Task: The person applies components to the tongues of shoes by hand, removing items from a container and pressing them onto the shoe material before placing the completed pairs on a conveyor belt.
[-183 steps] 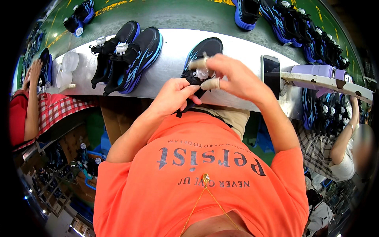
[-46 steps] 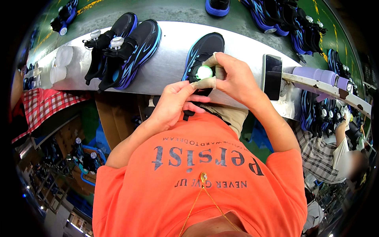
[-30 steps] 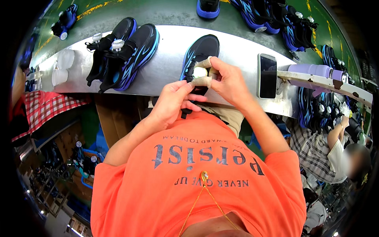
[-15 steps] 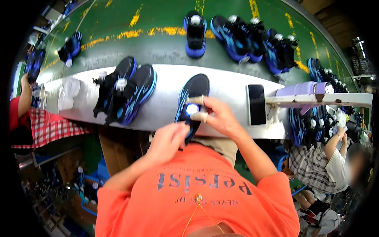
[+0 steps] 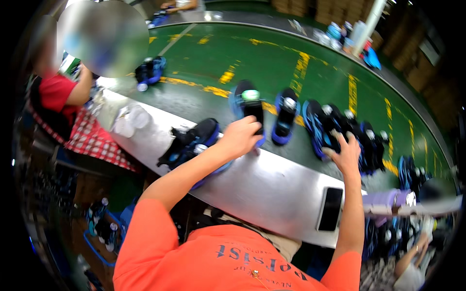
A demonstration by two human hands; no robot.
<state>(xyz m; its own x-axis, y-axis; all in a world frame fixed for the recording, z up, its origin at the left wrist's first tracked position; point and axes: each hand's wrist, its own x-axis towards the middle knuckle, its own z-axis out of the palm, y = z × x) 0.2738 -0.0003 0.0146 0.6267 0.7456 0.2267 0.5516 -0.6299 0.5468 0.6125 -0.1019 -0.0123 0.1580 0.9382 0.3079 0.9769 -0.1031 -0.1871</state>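
Observation:
My left hand (image 5: 241, 137) is closed on the heel end of a black and blue sneaker (image 5: 239, 99) with a pale, shiny piece on top, at the near side of the green surface. Just right of it another sneaker (image 5: 285, 116) stands on that surface. My right hand (image 5: 345, 153), thumb and fingers apart, reaches over a row of similar sneakers (image 5: 314, 127); whether it touches one I cannot tell. Pale covers sit on some of its fingertips. A pair of dark sneakers (image 5: 209, 130) rests on the metal ledge, partly behind my left forearm.
The metal ledge (image 5: 272, 194) holds a black-screened phone (image 5: 330, 209), clear plastic cups (image 5: 131, 120) and a lilac bottle (image 5: 383, 199) by a pale bar. Beyond lies the green surface (image 5: 267, 63) with yellow marks. A person in red sits left; another works at lower right.
The sneaker from in front of me is now on the green side, in my left hand. My right hand has let go of it and reached right. The view has turned.

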